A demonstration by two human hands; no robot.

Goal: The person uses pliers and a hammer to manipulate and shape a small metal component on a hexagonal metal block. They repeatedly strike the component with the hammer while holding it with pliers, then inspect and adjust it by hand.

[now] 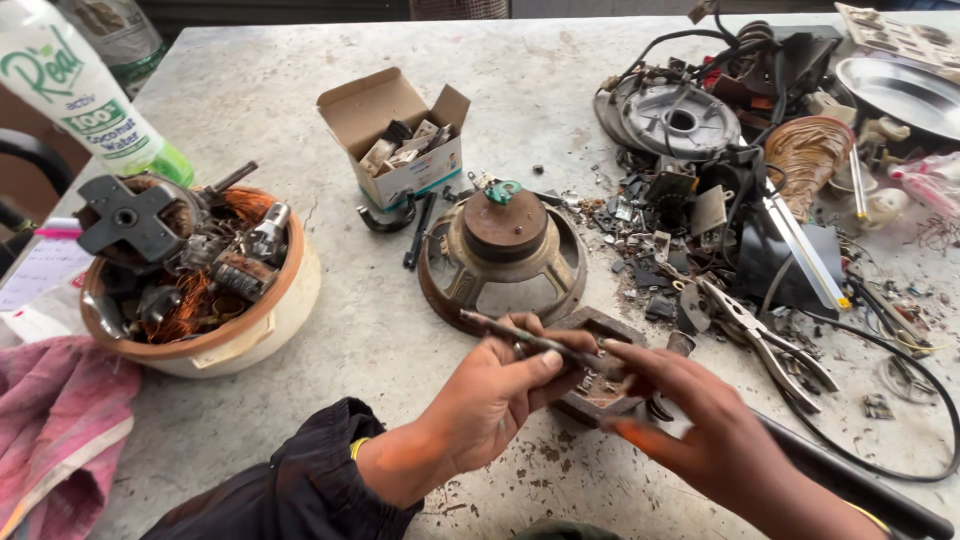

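My left hand [497,392] grips a thin dark metal rod [520,337] that slants up to the left; its lower end disappears between both hands. My right hand [700,420] meets it from the right, fingertips pinched on the rod's lower end or a small part there. Directly beneath the hands lies a rusty rectangular metal frame [600,330] on the concrete table [380,330]. Behind them a rusty speaker basket with its magnet [503,250] sits face down.
A bowl [270,320] of copper windings and motor parts stands at left, with a pink cloth [60,420] nearby. An open cardboard box [400,130] of small parts is behind. Pliers [765,345], cables, circuit scraps and a metal tray [900,90] crowd the right.
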